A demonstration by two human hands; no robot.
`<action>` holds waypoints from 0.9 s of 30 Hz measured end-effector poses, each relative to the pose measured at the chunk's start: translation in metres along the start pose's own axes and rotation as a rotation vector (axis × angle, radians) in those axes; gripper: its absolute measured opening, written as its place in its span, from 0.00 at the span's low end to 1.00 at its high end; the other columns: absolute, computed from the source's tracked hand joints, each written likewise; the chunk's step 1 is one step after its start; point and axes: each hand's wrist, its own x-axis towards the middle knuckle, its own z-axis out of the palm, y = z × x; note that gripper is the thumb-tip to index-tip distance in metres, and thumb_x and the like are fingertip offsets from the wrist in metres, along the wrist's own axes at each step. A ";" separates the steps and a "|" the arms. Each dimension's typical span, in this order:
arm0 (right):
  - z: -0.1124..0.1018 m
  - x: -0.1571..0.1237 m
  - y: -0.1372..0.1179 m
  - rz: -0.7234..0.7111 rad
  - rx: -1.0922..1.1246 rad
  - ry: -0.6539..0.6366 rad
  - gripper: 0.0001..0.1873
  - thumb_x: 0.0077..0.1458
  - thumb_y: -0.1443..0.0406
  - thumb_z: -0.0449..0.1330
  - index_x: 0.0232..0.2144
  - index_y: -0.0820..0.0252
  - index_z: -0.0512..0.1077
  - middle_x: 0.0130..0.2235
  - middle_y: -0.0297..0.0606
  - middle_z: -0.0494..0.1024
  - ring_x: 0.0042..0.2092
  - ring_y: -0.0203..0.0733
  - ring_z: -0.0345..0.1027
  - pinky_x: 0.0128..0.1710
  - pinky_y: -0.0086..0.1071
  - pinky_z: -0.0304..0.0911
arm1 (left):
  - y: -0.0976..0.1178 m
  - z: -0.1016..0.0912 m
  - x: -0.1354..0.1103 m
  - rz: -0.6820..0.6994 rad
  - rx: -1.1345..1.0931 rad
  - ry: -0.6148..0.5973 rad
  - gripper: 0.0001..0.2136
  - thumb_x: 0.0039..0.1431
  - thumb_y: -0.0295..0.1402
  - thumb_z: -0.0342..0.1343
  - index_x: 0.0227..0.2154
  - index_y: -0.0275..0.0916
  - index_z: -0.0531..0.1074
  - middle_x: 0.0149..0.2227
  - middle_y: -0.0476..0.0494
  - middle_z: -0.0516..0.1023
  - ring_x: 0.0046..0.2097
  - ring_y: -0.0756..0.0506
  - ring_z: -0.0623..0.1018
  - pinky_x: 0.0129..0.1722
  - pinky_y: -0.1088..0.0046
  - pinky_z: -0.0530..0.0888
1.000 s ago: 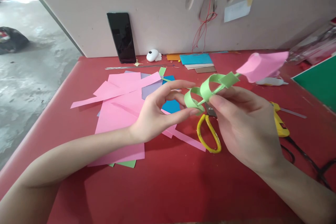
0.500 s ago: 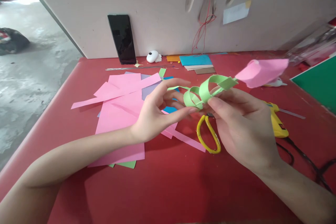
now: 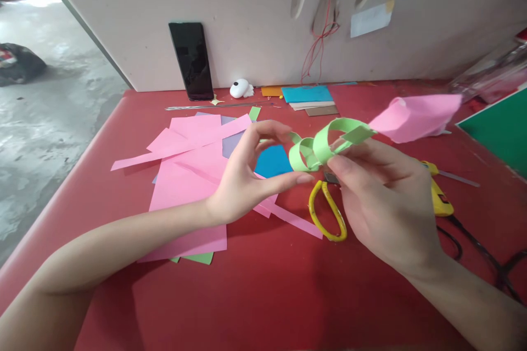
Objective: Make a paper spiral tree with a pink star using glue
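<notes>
A paper flower with a folded pink head and curled green paper loops along its stem is held above the table. My right hand pinches the stem beside the loops, thumb in front. My left hand curves around the left end of the loops, its thumb below and its fingers above, spread apart. Whether its fingertips touch the green strip I cannot tell. Behind my right hand lie yellow-handled scissors, their blades mostly hidden.
Pink paper sheets and strips lie on the red table at left, with a blue piece. A phone leans on the wall beside a white earbud case-like object. A yellow glue gun with a black cord is at right.
My left fingers have shifted slightly and uncovered more of the blue paper. The flower and my right hand have moved a little to the right.
</notes>
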 end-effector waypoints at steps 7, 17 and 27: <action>0.000 0.003 0.001 0.013 -0.005 0.026 0.12 0.53 0.69 0.64 0.29 0.42 0.80 0.31 0.22 0.78 0.37 0.27 0.73 0.41 0.22 0.71 | 0.001 0.002 0.000 -0.180 -0.112 -0.014 0.23 0.46 0.33 0.70 0.44 0.46 0.67 0.51 0.47 0.69 0.50 0.46 0.76 0.52 0.66 0.76; 0.000 0.011 0.003 0.218 0.128 0.163 0.06 0.45 0.67 0.69 0.23 0.47 0.80 0.28 0.21 0.79 0.33 0.24 0.74 0.36 0.18 0.69 | 0.008 0.008 0.001 -0.363 -0.268 0.010 0.18 0.46 0.27 0.68 0.39 0.39 0.68 0.39 0.49 0.73 0.39 0.52 0.77 0.40 0.75 0.79; 0.001 0.015 0.004 0.282 0.104 0.154 0.04 0.44 0.64 0.70 0.23 0.48 0.79 0.29 0.23 0.80 0.35 0.26 0.73 0.40 0.21 0.69 | 0.004 0.009 -0.001 -0.488 -0.313 0.013 0.18 0.45 0.26 0.68 0.38 0.38 0.67 0.39 0.50 0.72 0.38 0.53 0.77 0.40 0.75 0.79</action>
